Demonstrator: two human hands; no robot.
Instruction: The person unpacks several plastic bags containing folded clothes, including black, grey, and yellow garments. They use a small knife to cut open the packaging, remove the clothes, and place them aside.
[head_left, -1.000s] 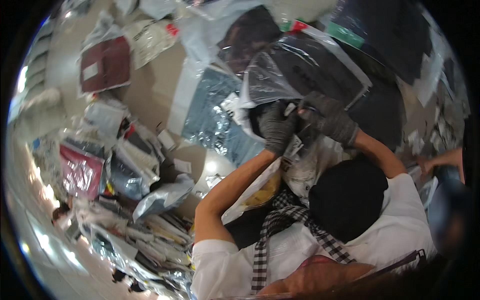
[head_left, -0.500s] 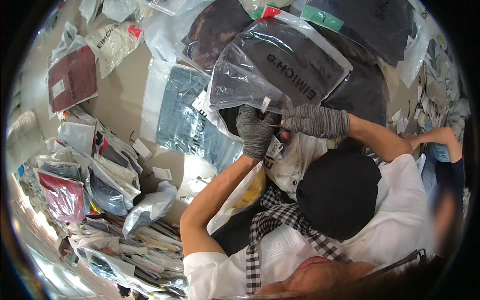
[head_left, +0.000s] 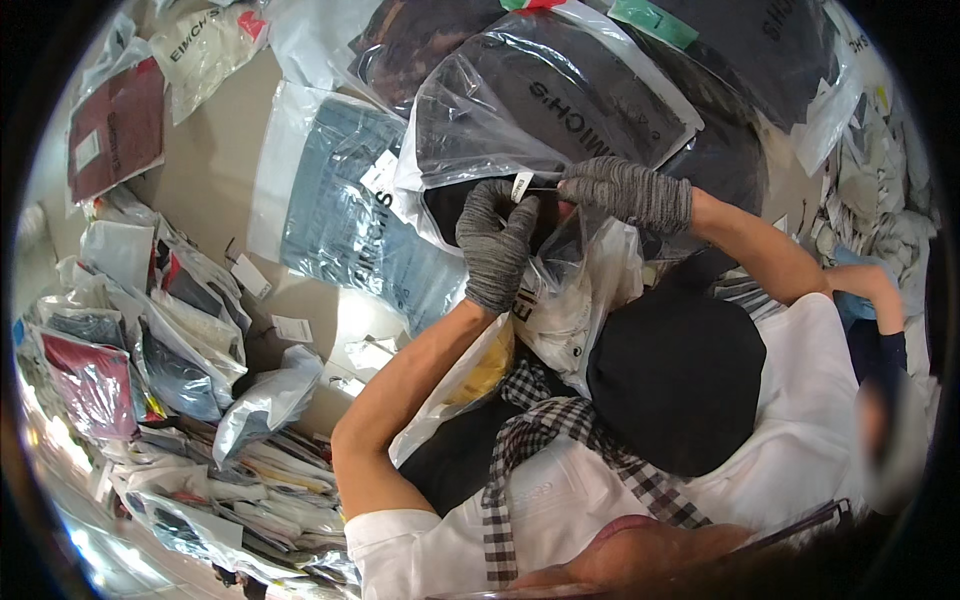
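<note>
A dark garment in a clear plastic bag lies in front of me, the bag's near end gaping. Both my hands wear grey knit gloves at that mouth, above the dark cloth. Fingers and thumb of my left hand are closed at a small white tag. A thin dark cord runs from the tag to the fingertips of my right hand, which pinch its other end. Some of the left fingers are hidden.
A bagged blue-grey garment lies to the left, and a maroon one farther left. Bagged clothes are piled at lower left. Loose tags lie on the floor. At the right edge another person's arm reaches in.
My left hand has turned and my right hand has drawn slightly away, so the tag and cord show between them. More dark cloth shows at the bag's mouth. The whole view has shifted somewhat.
</note>
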